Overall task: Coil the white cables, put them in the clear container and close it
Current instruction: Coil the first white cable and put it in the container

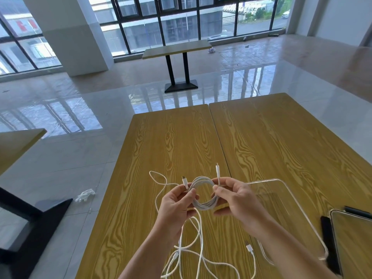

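A small coil of white cable hangs above the wooden table between both hands. My left hand pinches its left side, with one plug sticking up beside the thumb. My right hand pinches the right side, and a second plug points upward from its fingers. More loose white cable trails down and lies tangled on the table near me. The clear container lies open on the table to the right of my right hand. Its clear lid lies at the far right edge.
Two wood-grain tables stand pushed together, with a seam down the middle. A black object lies beside the lid. A dark chair stands at left, and a white scrap lies on the glossy floor. Another table stands near the windows.
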`<state>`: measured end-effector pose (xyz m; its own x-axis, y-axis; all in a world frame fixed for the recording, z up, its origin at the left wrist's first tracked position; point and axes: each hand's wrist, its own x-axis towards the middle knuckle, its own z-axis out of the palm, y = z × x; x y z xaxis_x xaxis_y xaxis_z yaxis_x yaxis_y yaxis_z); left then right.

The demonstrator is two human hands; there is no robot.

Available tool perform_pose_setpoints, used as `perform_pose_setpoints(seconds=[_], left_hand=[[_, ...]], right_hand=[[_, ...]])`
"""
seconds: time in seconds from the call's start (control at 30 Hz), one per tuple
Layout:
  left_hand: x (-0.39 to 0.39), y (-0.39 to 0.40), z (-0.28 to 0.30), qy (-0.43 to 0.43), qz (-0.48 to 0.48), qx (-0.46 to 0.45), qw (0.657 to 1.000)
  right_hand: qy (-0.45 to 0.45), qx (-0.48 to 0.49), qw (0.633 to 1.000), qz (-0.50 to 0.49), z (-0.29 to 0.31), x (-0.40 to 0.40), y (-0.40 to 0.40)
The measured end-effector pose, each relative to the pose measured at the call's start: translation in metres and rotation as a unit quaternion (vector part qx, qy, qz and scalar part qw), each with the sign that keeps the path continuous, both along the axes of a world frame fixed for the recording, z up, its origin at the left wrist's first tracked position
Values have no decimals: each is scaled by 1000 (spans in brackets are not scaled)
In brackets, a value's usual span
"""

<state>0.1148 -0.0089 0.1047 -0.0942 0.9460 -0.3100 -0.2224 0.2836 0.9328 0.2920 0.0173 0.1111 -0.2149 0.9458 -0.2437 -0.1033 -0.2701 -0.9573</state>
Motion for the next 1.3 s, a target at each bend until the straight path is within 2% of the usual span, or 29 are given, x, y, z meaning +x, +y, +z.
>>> perform_pose_setpoints(seconds=[0.27,0.5,0.63,0.9,1.3], left_hand=[[21,19,-9,82,-111,5,990],[61,44,-28,105,-163,-26,981],[84,58,-39,130,-193,-43,972],[140,81,-65,132,-244,-139,951],[190,115,-111,233,-206,-183,933]], right_hand=[[38,-104,993,-49,-27,36,-3],[14,-90,979,-185,-57,57,-9],[22,-118,965,-235,-70,74,-7],[109,-193,917,-332,-106,108,-1],[201,-263,836,-438,-150,120,21]])
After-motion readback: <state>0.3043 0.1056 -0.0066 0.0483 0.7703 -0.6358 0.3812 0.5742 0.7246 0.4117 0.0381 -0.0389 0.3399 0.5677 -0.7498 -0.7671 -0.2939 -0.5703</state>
